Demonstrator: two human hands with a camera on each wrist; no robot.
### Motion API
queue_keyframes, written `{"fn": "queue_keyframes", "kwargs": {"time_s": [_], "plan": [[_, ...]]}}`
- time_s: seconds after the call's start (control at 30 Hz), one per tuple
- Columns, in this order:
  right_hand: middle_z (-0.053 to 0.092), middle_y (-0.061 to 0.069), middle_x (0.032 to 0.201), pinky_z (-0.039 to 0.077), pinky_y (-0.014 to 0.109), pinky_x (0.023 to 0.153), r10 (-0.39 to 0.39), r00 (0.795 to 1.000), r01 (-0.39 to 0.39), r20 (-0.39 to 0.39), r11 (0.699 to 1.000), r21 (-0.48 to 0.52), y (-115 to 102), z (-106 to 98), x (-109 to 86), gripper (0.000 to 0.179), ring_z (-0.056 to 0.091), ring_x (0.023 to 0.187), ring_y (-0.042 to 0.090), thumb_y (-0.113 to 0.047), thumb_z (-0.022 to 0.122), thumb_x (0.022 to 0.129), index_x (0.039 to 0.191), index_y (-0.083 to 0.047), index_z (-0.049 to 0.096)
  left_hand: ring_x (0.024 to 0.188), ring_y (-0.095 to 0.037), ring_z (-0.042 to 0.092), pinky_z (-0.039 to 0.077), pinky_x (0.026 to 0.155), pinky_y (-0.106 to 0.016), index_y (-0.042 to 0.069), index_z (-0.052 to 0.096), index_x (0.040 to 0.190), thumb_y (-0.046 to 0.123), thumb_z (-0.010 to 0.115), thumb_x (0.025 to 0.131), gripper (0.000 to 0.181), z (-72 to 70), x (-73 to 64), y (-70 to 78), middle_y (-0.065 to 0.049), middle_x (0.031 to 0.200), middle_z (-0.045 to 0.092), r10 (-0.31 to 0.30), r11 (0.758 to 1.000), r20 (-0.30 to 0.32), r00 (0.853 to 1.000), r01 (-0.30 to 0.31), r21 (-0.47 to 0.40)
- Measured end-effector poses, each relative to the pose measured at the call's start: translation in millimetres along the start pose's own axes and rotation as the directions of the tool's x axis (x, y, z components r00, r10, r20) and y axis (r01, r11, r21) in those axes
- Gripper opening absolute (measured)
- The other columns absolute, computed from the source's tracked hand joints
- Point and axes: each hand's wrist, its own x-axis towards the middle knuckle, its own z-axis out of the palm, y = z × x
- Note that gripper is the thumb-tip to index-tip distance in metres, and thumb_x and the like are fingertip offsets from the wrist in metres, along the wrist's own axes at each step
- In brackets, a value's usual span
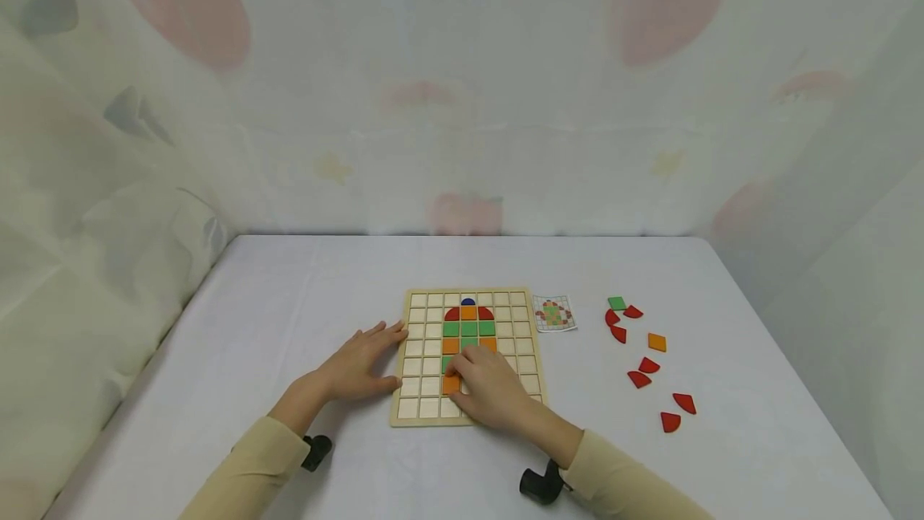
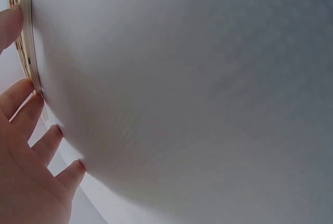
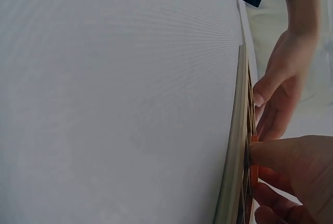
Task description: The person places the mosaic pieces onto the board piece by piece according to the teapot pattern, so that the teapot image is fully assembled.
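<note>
A wooden grid board [image 1: 428, 423] lies on the table, with a figure of red, orange, green and blue tiles in its middle columns. My left hand [image 1: 362, 366] rests beside its left edge, fingers spread and straight; thumb and fingertips touch the frame in the left wrist view. Over the lower middle of the board, my right hand [image 1: 496, 392] pinches an orange square tile [image 3: 254, 168] between thumb and fingers. That tile sits at a cell in the second row from the bottom, below a green tile [image 1: 446, 364]. The right hand hides several cells.
A small picture card [image 1: 554, 314] with a coloured grid pattern lies against the board's right edge. Farther right are scattered several red quarter-round tiles [image 1: 670, 422], a green square tile [image 1: 616, 303] and an orange square tile [image 1: 657, 342]. White cloth walls [image 1: 462, 103] surround the table.
</note>
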Motion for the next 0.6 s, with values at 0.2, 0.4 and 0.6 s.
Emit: {"fn": "queue_keyframes", "kwargs": {"time_s": [0.2,0.4,0.6], "plan": [[0.054,-0.006,0.09,0.043,0.025,0.071,-0.001,1.0,0.001,0.009,1.0,-0.005,0.2,0.4,0.5,0.022,0.049,0.081,0.01,-0.028,0.071,0.078,0.097,-0.018,0.063,0.137,-0.035,0.023,0.017,0.106,-0.062,0.01,0.039,0.14,0.034,0.069,0.078,0.073,-0.6,-0.3,0.4,-0.006,0.15,0.03,0.003,1.0,0.001,1.0,-0.003,-0.002],[0.055,-0.006,0.091,0.042,0.025,0.07,0.0,1.0,0.0,0.023,1.0,-0.011,0.7,0.2,1.2,0.023,0.049,0.083,0.011,-0.029,0.07,0.078,0.098,-0.018,0.064,0.137,-0.036,0.023,0.017,0.105,-0.063,0.01,0.039,0.14,0.034,0.069,0.078,0.073,-1.5,-0.1,0.9,-0.007,0.15,0.03,0.009,1.0,0.002,1.0,-0.009,-0.002],[0.054,-0.006,0.09,0.041,0.023,0.068,-0.012,1.0,0.013,0.015,1.0,-0.014,1.5,-0.1,1.2,0.023,0.049,0.08,0.01,-0.028,0.071,0.078,0.098,-0.018,0.064,0.136,-0.037,0.024,0.018,0.105,-0.063,0.009,0.04,0.139,0.035,0.07,0.079,0.073,-1.2,-0.7,1.8,-0.008,0.149,0.03,0.012,1.0,0.005,1.0,-0.012,0.001]]}}
